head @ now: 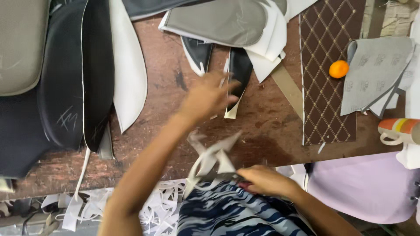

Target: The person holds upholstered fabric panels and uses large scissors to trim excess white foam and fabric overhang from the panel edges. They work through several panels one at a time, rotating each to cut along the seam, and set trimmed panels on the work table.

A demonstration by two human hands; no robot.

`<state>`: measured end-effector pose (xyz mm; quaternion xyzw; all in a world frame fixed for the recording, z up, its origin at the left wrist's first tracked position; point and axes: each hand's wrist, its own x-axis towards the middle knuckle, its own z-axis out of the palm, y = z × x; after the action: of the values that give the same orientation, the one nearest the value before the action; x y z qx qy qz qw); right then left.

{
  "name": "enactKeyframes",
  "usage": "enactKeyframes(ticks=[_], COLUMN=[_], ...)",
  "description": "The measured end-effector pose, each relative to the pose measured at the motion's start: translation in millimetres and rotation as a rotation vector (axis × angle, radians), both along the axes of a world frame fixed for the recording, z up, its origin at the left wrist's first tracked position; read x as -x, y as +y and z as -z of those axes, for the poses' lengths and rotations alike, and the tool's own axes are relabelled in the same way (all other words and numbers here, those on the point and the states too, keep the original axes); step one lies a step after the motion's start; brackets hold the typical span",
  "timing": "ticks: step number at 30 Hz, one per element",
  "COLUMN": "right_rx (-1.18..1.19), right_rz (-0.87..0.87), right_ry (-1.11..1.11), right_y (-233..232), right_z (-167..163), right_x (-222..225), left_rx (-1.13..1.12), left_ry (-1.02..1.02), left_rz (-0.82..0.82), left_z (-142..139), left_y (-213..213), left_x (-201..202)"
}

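Nearest you, your right hand (267, 180) rests at the table's edge (144, 168) over your striped blue lap, fingers pinched together on a bundle of pale trimmed strips (214, 159) that fan up and outward from the grip. Below and to the left, more white offcuts (153, 205) lie heaped under the edge.

Your left hand (209, 97) is stretched out over the brown worktop, fingers loosely spread and blurred with motion. It hovers at a narrow black piece with a white edge (238, 72); whether it touches it I cannot tell, and it grips nothing that shows.

By my reading, you are between pieces: the scrap is gathered in one hand while the other goes for the next cut piece. A clean pick calls for getting the fingertips under that piece's thin edge without dragging its neighbour, a second dark wedge (197, 52) just beside it.

Farther off, a stack of black and white curved panels (87, 74) fills the left, one bearing chalk scrawls. At the top lies a grey oval pad on white backing (223, 19). To the right runs a brown quilted strip with diamond stitching (328, 65), a small orange ball (338, 69) on it, then grey sheets with faint repeated printed marks (376, 74), and an orange-banded mug (400, 130) at the right edge.
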<state>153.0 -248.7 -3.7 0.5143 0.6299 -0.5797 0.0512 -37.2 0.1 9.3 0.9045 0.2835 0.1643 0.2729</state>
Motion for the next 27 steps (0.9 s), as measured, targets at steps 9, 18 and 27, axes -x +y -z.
enactKeyframes(ticks=[9,18,27], right_rx=[0.481,-0.086,-0.394], right_rz=[0.27,0.652,1.216], right_ry=[-0.248,0.293,0.345], right_y=[40.1,64.3,195.9], right_z=[-93.6,-53.2,-10.2], right_x=[-55.0,-112.8,-77.5], left_rx=[-0.041,0.218,0.798], left_ry=[0.224,0.372,0.816], left_rz=[-0.139,-0.324,-0.191], left_z=[76.4,57.9,35.8], left_y=[-79.1,-289.2,-264.8], left_x=[38.8,161.9,150.9])
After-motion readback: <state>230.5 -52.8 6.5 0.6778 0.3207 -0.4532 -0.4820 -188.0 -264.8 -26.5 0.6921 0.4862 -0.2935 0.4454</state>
